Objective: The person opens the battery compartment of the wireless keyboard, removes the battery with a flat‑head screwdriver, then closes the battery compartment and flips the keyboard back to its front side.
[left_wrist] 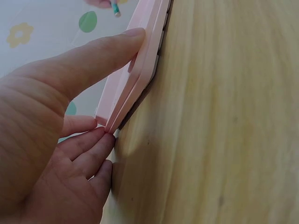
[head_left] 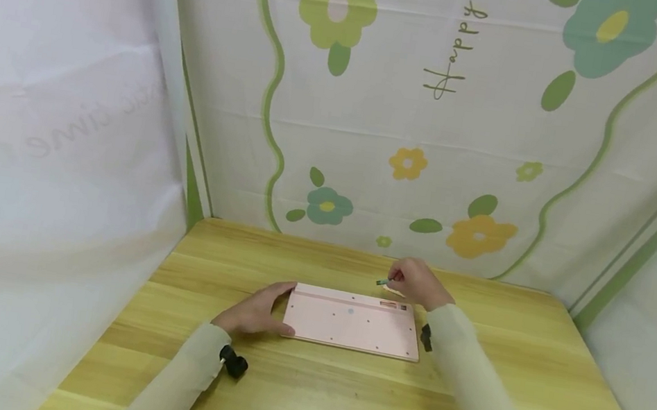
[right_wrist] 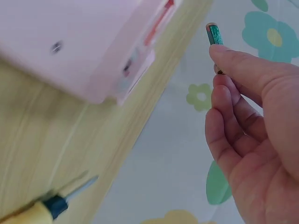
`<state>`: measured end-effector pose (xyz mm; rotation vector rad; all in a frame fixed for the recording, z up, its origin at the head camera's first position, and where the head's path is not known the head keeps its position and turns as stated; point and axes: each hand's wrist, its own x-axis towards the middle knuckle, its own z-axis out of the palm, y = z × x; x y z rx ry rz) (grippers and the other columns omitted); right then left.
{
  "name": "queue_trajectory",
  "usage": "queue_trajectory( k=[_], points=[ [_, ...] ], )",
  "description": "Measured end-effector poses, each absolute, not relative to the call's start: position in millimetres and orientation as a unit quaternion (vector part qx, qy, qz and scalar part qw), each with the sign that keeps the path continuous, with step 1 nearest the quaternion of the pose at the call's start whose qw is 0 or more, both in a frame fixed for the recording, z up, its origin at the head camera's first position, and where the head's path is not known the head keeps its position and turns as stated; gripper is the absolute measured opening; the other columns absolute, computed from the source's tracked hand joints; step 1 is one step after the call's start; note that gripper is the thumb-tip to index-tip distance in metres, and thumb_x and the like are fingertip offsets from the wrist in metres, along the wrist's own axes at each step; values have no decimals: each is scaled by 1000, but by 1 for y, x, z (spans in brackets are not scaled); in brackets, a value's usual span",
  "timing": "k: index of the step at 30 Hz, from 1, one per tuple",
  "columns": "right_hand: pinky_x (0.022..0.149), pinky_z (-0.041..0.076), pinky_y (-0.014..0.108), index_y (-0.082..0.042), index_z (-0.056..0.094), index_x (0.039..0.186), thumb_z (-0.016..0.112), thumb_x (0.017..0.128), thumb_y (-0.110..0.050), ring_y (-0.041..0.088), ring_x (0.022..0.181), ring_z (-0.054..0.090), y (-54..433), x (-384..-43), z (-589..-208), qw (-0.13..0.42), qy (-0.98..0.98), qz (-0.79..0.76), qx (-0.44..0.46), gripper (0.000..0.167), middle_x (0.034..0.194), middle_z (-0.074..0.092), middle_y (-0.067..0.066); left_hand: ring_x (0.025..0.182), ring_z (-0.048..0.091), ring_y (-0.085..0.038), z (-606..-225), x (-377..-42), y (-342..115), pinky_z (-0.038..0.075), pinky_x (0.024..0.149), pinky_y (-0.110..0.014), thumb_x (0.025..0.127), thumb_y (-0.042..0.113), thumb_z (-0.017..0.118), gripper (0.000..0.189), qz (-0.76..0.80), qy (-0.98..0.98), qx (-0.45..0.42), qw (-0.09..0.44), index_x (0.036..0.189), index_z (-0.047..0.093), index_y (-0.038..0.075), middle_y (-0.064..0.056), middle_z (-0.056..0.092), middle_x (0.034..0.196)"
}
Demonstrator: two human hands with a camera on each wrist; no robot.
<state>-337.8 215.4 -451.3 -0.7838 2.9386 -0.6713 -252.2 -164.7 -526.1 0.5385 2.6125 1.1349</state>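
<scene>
A pink keyboard (head_left: 352,324) lies face down on the wooden table, its dark keys showing along the underside in the left wrist view. At its far right corner is a small battery slot (head_left: 393,305). My left hand (head_left: 255,310) holds the keyboard's left end, thumb at the near corner and fingers at the far one. Beyond the far right corner, my right hand (head_left: 415,282) pinches a small green battery (right_wrist: 214,35) between thumb and fingers. The battery is raised off the table, with one end sticking out past the thumb.
A screwdriver (right_wrist: 44,210) with a yellow handle lies on the table to the right of the keyboard; the right arm hides it in the head view. A small pale piece (head_left: 395,291) shows below the right hand. Flowered cloth (head_left: 367,112) hangs behind the table.
</scene>
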Motion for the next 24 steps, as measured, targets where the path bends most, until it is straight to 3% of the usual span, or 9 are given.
queue_trajectory(
  k=[12, 19, 24],
  points=[
    [69, 55, 30, -2, 77, 88, 77, 95, -4, 16, 74, 61, 174, -366, -458, 63, 949, -223, -214, 7, 87, 74, 7, 161, 29, -38, -526, -253, -163, 29, 129, -59, 82, 44, 92, 109, 386, 897, 178, 123, 167, 31, 14, -14, 31, 173],
    [75, 60, 34, -4, 78, 88, 77, 93, -1, 18, 82, 66, 167, -372, -467, 76, 956, -209, -190, 6, 92, 76, 8, 161, 29, -37, -525, -253, -164, 28, 130, -59, 82, 45, 91, 108, 390, 896, 175, 122, 167, 32, 15, -13, 31, 173],
    [68, 58, 31, -5, 79, 83, 71, 94, 4, 15, 75, 64, 166, -371, -476, 74, 959, -201, -186, 16, 87, 76, 6, 161, 29, -38, -524, -251, -163, 29, 130, -59, 82, 43, 91, 107, 388, 897, 175, 121, 167, 32, 14, -13, 31, 173]
  ],
)
